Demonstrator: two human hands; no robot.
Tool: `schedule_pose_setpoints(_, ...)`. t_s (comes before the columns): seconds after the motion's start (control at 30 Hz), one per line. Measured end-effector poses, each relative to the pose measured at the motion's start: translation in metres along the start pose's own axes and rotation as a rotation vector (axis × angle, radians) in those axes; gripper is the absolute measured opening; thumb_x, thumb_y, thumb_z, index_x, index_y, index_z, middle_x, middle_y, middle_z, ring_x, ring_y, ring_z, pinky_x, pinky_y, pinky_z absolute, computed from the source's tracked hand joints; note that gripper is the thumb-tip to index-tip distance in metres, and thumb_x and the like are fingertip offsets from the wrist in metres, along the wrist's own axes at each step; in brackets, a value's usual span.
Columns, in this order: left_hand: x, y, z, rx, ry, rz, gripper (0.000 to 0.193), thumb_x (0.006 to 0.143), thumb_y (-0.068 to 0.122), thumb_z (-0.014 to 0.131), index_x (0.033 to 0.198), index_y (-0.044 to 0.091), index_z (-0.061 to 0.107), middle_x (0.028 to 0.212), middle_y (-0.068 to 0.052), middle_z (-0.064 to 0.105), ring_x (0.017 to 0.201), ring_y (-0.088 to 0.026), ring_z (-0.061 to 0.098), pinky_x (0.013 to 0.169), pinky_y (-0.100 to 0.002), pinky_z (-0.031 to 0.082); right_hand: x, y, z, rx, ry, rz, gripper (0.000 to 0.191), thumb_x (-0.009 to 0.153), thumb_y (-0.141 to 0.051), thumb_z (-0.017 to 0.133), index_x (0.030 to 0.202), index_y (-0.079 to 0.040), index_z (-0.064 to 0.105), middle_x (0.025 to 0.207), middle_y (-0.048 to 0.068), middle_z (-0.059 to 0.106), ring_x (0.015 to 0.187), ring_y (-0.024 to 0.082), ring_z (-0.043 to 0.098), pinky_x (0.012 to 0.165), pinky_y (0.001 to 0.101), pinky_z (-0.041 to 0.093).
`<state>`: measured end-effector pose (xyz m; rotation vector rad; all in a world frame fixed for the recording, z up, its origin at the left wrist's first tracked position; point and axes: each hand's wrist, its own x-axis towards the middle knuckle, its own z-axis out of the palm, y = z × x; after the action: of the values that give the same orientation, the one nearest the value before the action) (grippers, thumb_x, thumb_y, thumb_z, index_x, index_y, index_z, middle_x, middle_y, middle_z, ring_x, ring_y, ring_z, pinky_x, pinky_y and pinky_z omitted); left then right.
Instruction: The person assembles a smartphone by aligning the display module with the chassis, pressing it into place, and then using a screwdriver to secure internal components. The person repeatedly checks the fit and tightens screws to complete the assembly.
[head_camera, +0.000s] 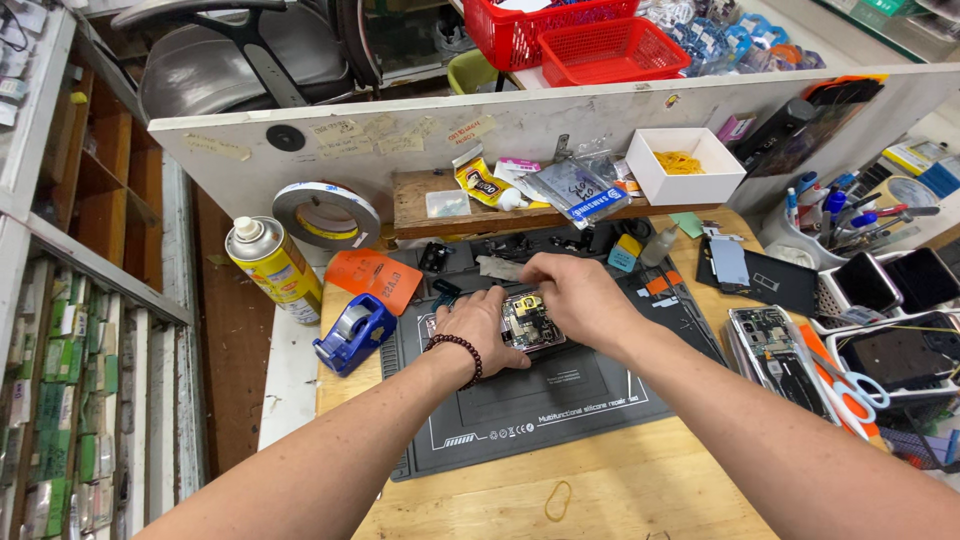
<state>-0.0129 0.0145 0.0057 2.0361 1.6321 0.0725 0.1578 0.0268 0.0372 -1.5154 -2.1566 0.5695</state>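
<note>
An opened phone (528, 322) with its internals exposed is lying on the grey silicone mat (560, 395), near the mat's upper middle. Both hands are placed on it.

The left hand (482, 327) is laid against the phone's left edge, fingers curled round the side; a dark bead bracelet (461, 352) is worn on that wrist. The phone appears to be steadied rather than lifted.

The right hand (578, 295) is arched over the phone's top end, fingers (532, 270) bent down and pinched close together at the upper edge. Whether anything small is held between them cannot be told: the tips are hidden by the hand itself.

The mat is set on a wooden worktop (640, 480). To the left of the mat: a blue tape dispenser (354, 332), an orange card (376, 277), a yellow spray can (274, 265) and a large roll of tape (325, 214). To the right: a second opened phone (775, 350), dark screens (865, 282) and orange-handled scissors (848, 388). A white box (687, 166) with yellow bands is seen on the back shelf. A rubber band (557, 500) is lying on the worktop near the front edge.
</note>
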Motion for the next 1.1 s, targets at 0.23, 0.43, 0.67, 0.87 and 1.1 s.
schedule_pose_setpoints(0.23, -0.004, 0.000, -0.003, -0.025, 0.017, -0.002, 0.095, 0.059, 0.044, 0.096, 0.137, 0.013, 0.052, 0.133, -0.011, 0.060, 0.132, -0.033, 0.050, 0.111, -0.053, 0.035, 0.001, 0.014, -0.002, 0.103, -0.009, 0.025, 0.028, 0.081, -0.005, 0.066, 0.109, -0.006, 0.069, 0.101, 0.013, 0.074, 0.092, 0.025, 0.075, 0.082, 0.0365, 0.058)
schedule_pose_setpoints(0.43, -0.004, 0.001, -0.004, -0.028, 0.005, -0.002, 0.094, 0.059, 0.044, 0.096, 0.136, 0.013, 0.053, 0.133, -0.010, 0.061, 0.132, -0.032, 0.051, 0.111, -0.052, 0.035, 0.000, 0.019, -0.006, 0.013, -0.002, 0.130, 0.025, 0.089, -0.006, 0.062, 0.112, -0.010, 0.069, 0.102, 0.011, 0.077, 0.093, 0.026, 0.074, 0.082, 0.0365, 0.058)
schedule_pose_setpoints(0.67, -0.004, 0.001, -0.001, -0.018, 0.007, -0.010, 0.092, 0.059, 0.045, 0.096, 0.135, 0.012, 0.054, 0.133, -0.011, 0.061, 0.133, -0.032, 0.051, 0.112, -0.052, 0.035, -0.001, 0.018, -0.005, 0.014, -0.042, 0.154, 0.020, 0.092, -0.007, 0.062, 0.110, -0.010, 0.070, 0.104, 0.009, 0.077, 0.096, 0.024, 0.075, 0.084, 0.0357, 0.058)
schedule_pose_setpoints(0.87, -0.004, 0.000, 0.000, -0.038, 0.029, 0.006, 0.095, 0.058, 0.043, 0.097, 0.136, 0.013, 0.052, 0.134, -0.011, 0.060, 0.133, -0.033, 0.050, 0.112, -0.053, 0.034, 0.000, 0.021, -0.004, 0.019, -0.039, 0.123, 0.025, 0.090, -0.002, 0.066, 0.113, -0.008, 0.069, 0.104, 0.009, 0.077, 0.097, 0.021, 0.074, 0.086, 0.0343, 0.058)
schedule_pose_setpoints(1.1, -0.004, 0.000, -0.001, -0.035, 0.030, 0.015, 0.094, 0.059, 0.043, 0.097, 0.135, 0.012, 0.053, 0.135, -0.012, 0.060, 0.133, -0.033, 0.050, 0.112, -0.054, 0.033, -0.001, 0.031, -0.009, 0.447, 0.036, 0.315, 0.022, 0.092, 0.001, 0.063, 0.112, -0.004, 0.068, 0.100, 0.007, 0.074, 0.092, 0.014, 0.072, 0.079, 0.0292, 0.062)
